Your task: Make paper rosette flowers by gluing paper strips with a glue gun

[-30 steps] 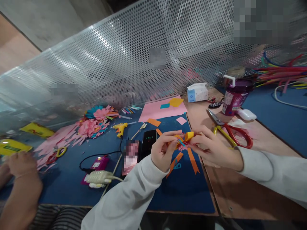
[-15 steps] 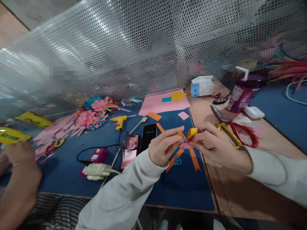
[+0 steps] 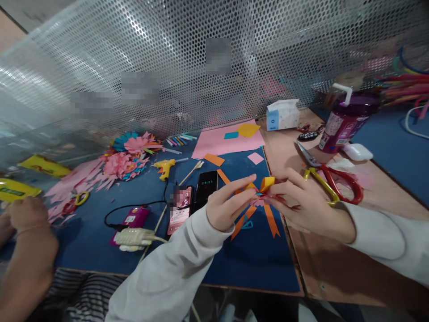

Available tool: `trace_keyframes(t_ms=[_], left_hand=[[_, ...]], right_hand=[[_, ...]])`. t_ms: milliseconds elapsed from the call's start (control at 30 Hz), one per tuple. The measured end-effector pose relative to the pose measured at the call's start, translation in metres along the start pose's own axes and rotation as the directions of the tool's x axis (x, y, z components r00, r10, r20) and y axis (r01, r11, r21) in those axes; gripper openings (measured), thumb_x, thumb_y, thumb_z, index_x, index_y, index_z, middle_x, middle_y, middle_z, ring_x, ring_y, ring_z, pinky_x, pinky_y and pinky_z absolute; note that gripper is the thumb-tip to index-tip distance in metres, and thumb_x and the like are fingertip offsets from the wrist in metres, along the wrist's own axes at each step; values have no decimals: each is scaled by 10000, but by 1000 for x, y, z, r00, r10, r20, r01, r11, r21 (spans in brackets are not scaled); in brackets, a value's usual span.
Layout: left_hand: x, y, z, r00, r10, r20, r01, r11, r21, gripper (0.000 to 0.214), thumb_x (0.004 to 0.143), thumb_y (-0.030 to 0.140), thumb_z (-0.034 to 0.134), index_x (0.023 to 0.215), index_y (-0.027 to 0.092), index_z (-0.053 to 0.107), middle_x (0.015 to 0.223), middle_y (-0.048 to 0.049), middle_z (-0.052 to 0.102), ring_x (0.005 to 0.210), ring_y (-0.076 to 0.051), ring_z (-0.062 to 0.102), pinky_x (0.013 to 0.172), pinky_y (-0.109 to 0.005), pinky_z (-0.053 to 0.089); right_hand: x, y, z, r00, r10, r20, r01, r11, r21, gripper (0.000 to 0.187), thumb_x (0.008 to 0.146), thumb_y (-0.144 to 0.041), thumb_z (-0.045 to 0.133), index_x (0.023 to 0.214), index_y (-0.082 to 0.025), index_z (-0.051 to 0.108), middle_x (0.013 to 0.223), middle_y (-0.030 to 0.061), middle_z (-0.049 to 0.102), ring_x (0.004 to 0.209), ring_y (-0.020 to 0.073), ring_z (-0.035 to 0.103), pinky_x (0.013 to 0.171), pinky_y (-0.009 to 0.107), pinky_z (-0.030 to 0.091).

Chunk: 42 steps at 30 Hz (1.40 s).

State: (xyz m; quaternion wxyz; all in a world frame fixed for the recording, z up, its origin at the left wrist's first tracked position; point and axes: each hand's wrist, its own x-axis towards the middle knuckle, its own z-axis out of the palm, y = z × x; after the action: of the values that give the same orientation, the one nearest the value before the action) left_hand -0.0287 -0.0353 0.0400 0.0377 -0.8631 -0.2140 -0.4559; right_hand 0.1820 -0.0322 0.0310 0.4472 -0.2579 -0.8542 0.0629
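Observation:
Both my hands hold a small paper flower (image 3: 263, 187) of orange, yellow and pink strips above the blue mat (image 3: 100, 241). My left hand (image 3: 225, 209) pinches its left side with thumb and fingers closed on the strips. My right hand (image 3: 304, 205) grips its right side, fingers curled round the paper. Two orange strips hang down from the flower toward the mat.
Red-and-yellow scissors (image 3: 330, 179), a purple pump bottle (image 3: 342, 123) and a tissue box (image 3: 283, 115) sit to the right. Two phones (image 3: 194, 199), a yellow glue gun (image 3: 163, 167), pink paper flowers (image 3: 125, 156) and a pink sheet (image 3: 228, 141) lie ahead. Another person's hand (image 3: 25, 214) works at far left.
My hands and the paper flower stay together, shifting slightly right and up in view as the camera tilts. The fingers of my left hand have stretched out a little along the strips.

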Motion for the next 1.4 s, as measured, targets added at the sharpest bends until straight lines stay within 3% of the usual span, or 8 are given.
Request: trace_keyframes(t_ms=[833,1400], left_hand=[[2,1,-1,1000,13,11,-14,1000,20,225,809,85,601,1027,137,572,1177,-133,611,1030,-167,637,809,-256,581],[11,4,1,995,-87,-52,88,996,12,106,827,180,599,933,178,583,1092,-86,622,1011,-155,622,816,-293,567]], right_hand=[[0,-1,-1,1000,19,9,-19,1000,15,108,820,-119,568,880,-197,524,950,68,514,835,151,542,684,284,496],[4,-3,-4,1000,16,-16,-16,1000,-5,66,839,-142,553,847,-205,534,913,64,533,827,153,548,670,281,501]])
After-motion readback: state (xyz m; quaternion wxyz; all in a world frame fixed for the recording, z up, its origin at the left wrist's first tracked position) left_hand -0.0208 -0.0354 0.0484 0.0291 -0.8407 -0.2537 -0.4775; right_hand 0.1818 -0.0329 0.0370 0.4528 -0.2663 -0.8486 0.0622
